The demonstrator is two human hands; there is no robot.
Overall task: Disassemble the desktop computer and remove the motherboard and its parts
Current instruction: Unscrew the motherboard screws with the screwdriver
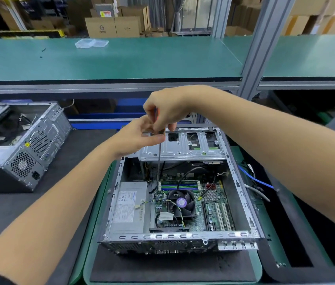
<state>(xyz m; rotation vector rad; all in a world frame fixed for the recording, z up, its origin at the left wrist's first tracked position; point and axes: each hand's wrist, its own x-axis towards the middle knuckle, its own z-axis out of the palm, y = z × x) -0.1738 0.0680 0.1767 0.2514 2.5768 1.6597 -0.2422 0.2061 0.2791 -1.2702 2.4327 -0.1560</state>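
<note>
open desktop computer point(180, 202) on its side on green mat, motherboard point(207, 202) and black fan point(181, 202) still inside

Green motherboard point(214, 210), purple-centred black fan point(181, 202), silver case point(183, 236), teal shelf point(121, 60).

We see an open computer case point(180, 236) on a mat point(170, 268) before us; inside it, the power supply point(128, 206) lies left of the motherboard point(214, 210), the fan point(181, 203) on it, a drive cage point(183, 144) behind. A second case point(21, 145) sits at left, a shelf point(109, 60) behind.
</note>
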